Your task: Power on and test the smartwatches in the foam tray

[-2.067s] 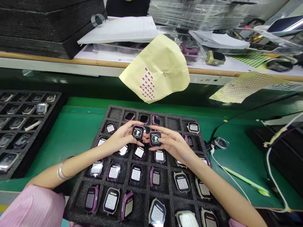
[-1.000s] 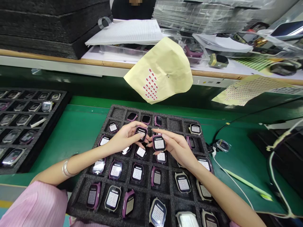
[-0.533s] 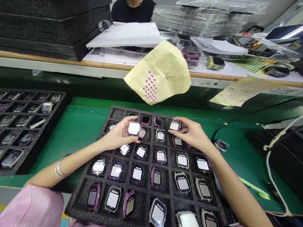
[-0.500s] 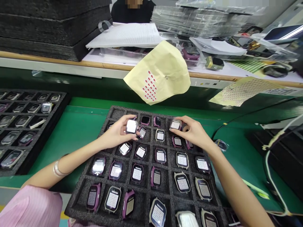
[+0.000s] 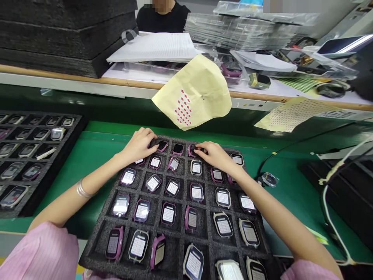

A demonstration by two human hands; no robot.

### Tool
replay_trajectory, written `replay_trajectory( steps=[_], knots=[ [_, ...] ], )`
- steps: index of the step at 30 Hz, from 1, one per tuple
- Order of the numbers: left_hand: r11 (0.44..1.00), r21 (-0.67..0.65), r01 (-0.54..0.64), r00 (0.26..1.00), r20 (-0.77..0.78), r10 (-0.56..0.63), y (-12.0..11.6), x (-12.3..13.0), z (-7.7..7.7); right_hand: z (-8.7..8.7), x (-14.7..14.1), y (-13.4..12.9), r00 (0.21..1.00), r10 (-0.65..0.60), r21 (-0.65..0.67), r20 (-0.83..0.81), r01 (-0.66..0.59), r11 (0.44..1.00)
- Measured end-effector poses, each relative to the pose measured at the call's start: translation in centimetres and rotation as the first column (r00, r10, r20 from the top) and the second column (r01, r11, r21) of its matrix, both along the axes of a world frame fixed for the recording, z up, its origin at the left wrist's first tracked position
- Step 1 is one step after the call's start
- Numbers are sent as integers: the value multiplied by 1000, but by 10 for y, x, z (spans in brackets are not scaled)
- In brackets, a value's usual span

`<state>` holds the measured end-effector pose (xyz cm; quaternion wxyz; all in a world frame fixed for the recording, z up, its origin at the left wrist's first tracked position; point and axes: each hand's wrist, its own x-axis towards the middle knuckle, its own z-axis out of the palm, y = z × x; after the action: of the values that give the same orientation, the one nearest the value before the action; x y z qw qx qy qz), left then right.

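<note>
A black foam tray (image 5: pixel 179 249) holds smartwatch bodies in its square cells, most with lit white screens and purple or pale cases. My left hand (image 5: pixel 141 144) is over the back left corner cell, fingers curled down. Its thumb reaches the edge of a purple smartwatch with a dark screen (image 5: pixel 162 146); whether anything is between the fingers is hidden. At the back row, the fingertips of my right hand (image 5: pixel 212 154) close on another dark-screened purple smartwatch (image 5: pixel 191 150), still within its cell. Between the hands lies a third dark purple smartwatch (image 5: pixel 178 149).
A second foam tray of watches (image 5: pixel 32 155) is on the green bench at left. Yellow sticker sheets (image 5: pixel 201 93) hang from the shelf edge. Black foam trays (image 5: pixel 58 35) are stacked on the shelf. Cables (image 5: pixel 326 194) run along the right. A person (image 5: pixel 163 17) sits beyond.
Both hands held lit watches above the tray before; those are no longer seen in them. My left hand moved left and back, my right hand left to a dark purple watch.
</note>
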<state>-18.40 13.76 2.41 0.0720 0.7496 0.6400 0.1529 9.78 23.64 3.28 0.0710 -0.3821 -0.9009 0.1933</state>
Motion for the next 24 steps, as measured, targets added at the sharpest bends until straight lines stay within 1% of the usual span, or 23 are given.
replay_trajectory(
  steps=[2, 5, 7, 10, 16, 18, 20, 21, 22, 23, 24],
  knots=[
    [999, -38, 5, 998, -57, -7, 3, 19, 5, -8, -13, -2, 996, -88, 5, 3, 88, 996],
    [993, -119, -26, 995, -100, 14, 11, 42, 5, -19, -19, -5, 980, -198, -4, -21, 198, 980],
    [987, -146, -67, 994, -94, 54, 17, 49, 4, -24, -17, -6, 968, -247, -36, -54, 245, 969],
    [977, -190, -96, 994, -63, 85, 21, 48, 2, -26, -12, -7, 953, -277, -111, -121, 264, 958],
    [969, -227, -98, 993, 48, 112, 22, 35, -3, -22, -14, -6, 915, -251, -224, -315, 186, 957],
    [970, -230, -83, 986, 122, 114, 24, 32, -7, -19, -17, -7, 886, -247, -278, -393, 142, 950],
    [972, -226, -62, 970, 216, 112, 25, 30, -9, -12, -18, -11, 855, -243, -336, -458, 86, 938],
    [974, -219, -50, 957, 268, 110, 26, 30, -10, -7, -18, -15, 838, -246, -373, -487, 55, 926],
    [978, -207, -40, 940, 324, 107, 26, 30, -11, 0, -18, -19, 814, -262, -428, -518, 19, 903],
    [981, -190, -32, 918, 383, 104, 25, 31, -11, 7, -18, -24, 783, -294, -500, -548, -25, 865],
    [985, -171, -25, 891, 444, 100, 23, 33, -10, 14, -16, -29, 742, -341, -578, -577, -75, 812]
  ],
)
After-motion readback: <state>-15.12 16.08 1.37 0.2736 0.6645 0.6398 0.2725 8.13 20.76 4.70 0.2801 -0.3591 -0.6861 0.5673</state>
